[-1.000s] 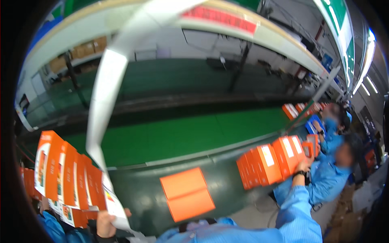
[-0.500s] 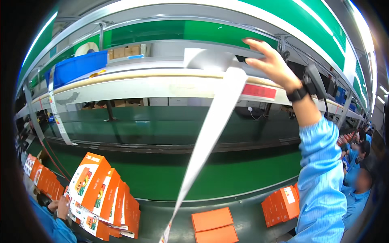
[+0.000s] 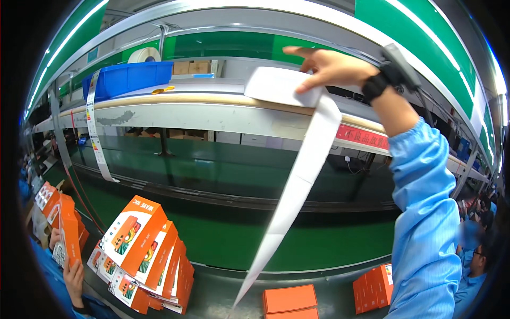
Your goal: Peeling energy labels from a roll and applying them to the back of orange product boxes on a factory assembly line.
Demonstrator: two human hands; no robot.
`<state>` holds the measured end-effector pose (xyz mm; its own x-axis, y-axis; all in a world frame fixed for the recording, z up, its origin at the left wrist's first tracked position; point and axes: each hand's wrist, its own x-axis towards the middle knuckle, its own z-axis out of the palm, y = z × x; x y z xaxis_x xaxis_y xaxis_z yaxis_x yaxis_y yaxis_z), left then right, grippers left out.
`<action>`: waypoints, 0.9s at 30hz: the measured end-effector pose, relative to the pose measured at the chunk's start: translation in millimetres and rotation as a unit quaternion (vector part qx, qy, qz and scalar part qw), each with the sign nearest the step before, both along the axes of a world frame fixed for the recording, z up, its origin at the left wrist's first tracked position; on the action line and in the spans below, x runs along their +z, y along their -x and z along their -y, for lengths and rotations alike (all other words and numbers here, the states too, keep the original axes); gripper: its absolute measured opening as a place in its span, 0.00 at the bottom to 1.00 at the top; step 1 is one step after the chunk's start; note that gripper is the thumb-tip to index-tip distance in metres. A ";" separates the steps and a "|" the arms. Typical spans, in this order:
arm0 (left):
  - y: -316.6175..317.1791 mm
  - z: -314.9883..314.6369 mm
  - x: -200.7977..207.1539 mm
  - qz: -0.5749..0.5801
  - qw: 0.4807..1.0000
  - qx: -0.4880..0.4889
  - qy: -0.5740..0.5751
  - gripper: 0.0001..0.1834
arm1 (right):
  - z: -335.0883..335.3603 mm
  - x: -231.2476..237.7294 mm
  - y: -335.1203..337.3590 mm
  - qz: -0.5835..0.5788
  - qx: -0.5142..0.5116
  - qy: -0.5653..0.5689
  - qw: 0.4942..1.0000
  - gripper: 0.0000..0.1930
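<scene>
At the far left a co-worker's hand [image 3: 74, 279] is on an orange box [image 3: 69, 231], with more orange-and-white boxes standing beyond it. A blue bin [image 3: 138, 77] sits on the far shelf [image 3: 202, 114]; a white roll [image 3: 144, 55] shows above its rim, though whether inside or behind cannot be told. A printed label strip [image 3: 95, 133] hangs down the bin's front, and a small yellow thing [image 3: 162, 90] lies just right of it. On the near bench [image 3: 218, 290] leans a pile of boxes [image 3: 141, 255], orange-sided with pictured white faces. In the middle, a white paper strip [image 3: 297, 181], blank on the side seen and lightly creased, folds over in front of the shelf and slants down toward the bench, just left of two plain orange boxes [image 3: 290, 299]. The right grip [image 3: 337, 69] is at its fold, forefinger apart, thumb on the paper; whether it pinches cannot be told. The left grip is out of view. Farther right stand more orange boxes [image 3: 372, 290], one labelled.
</scene>
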<state>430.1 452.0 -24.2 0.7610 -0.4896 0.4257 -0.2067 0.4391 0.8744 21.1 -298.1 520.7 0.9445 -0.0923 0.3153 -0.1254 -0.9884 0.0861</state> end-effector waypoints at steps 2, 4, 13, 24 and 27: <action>22.7 26.9 8.9 -0.077 0.997 0.022 -0.003 0.28 | 4.9 -17.4 -33.1 0.154 -0.093 0.069 0.981 0.44; 64.5 90.6 28.3 -0.167 0.986 -0.019 -0.019 0.27 | 8.7 -19.5 -44.6 0.248 -0.182 0.153 0.939 0.40; 263.9 204.3 116.2 -0.489 0.826 -0.271 -0.077 0.27 | 59.5 -10.2 -49.0 -0.001 -0.133 -0.050 0.990 0.44; 211.0 226.4 62.9 -0.809 0.249 -0.227 0.481 0.54 | 82.5 -15.5 -83.2 -0.039 -0.096 -0.051 0.993 0.39; 218.8 215.8 66.3 -0.859 0.297 -0.208 0.360 0.43 | 72.4 -12.4 -93.7 -0.025 -0.100 0.002 0.995 0.38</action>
<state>211.3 236.2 42.1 0.0947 -0.9465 -0.3083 0.4768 0.3150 -0.8206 114.9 -370.5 508.2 0.9216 -0.2798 0.2691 -0.3159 -0.9435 0.1006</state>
